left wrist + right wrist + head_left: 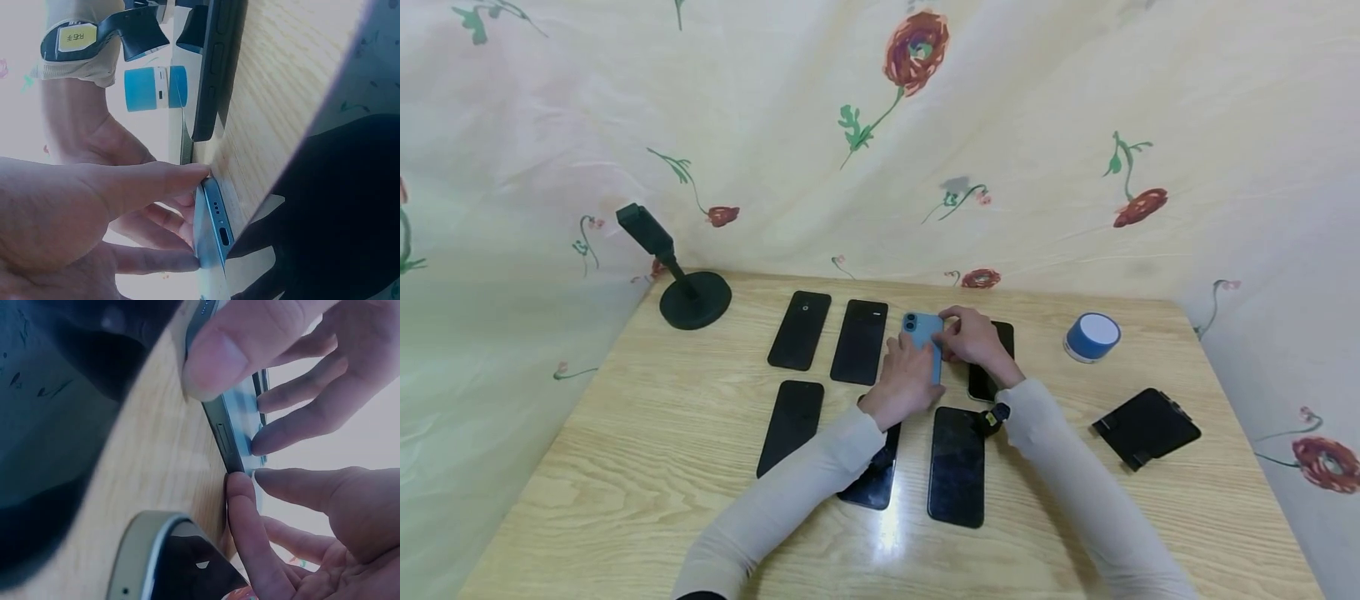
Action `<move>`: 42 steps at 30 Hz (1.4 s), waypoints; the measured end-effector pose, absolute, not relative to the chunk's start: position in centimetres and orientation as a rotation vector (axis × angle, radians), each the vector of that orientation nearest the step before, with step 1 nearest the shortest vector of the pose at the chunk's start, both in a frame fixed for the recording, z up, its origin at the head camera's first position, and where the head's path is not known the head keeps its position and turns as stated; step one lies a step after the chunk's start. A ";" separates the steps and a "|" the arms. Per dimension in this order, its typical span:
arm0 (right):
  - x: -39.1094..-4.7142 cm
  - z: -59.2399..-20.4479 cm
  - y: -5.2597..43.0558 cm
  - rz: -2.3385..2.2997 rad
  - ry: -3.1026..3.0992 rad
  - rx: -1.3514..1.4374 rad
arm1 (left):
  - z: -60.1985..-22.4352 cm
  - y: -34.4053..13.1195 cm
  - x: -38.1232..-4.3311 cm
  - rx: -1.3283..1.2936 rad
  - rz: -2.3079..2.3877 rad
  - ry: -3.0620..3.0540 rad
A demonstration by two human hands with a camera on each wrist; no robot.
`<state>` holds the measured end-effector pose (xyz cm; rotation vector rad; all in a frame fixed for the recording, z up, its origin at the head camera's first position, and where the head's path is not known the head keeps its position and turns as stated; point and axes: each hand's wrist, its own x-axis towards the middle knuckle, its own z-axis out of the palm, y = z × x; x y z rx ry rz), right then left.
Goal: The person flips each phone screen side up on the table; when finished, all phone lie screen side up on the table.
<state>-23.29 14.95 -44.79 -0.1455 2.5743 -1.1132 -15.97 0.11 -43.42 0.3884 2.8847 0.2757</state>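
A light blue phone (929, 323) lies back side up at the far middle of the table, its camera lenses at the top left. My left hand (906, 375) reaches over it and grips it across its width; the left wrist view shows the thumb at the corner by the charging port. At the upper right edge, my right hand (973, 337) pinches the same phone between thumb and index finger. Beneath the right wrist is a black phone (1004, 342), partly hidden. Another black phone (871, 487) is partly covered by my left forearm.
Several more black phones stand in two rows, including one (800, 331) at far left and one (957, 479) in front. A black upright stand (695, 302) is at back left. On the right are a blue-and-white cylinder (1090, 337) and a black folding holder (1146, 427). A flowered cloth hangs behind.
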 end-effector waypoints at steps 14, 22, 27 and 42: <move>-22.9 -44.9 15.1 -1.116 2.562 -0.118 | -43.5 0.3 -16.0 0.425 0.258 2.850; -22.5 -44.9 14.8 -1.123 2.553 -0.064 | -43.6 0.4 -16.0 0.473 0.182 2.875; -22.3 -44.8 14.7 -1.126 2.556 -0.025 | -43.6 0.3 -16.1 0.514 0.192 2.880; -21.5 -44.5 15.4 -1.350 2.494 -0.010 | -43.2 -0.7 -16.9 0.460 0.557 2.744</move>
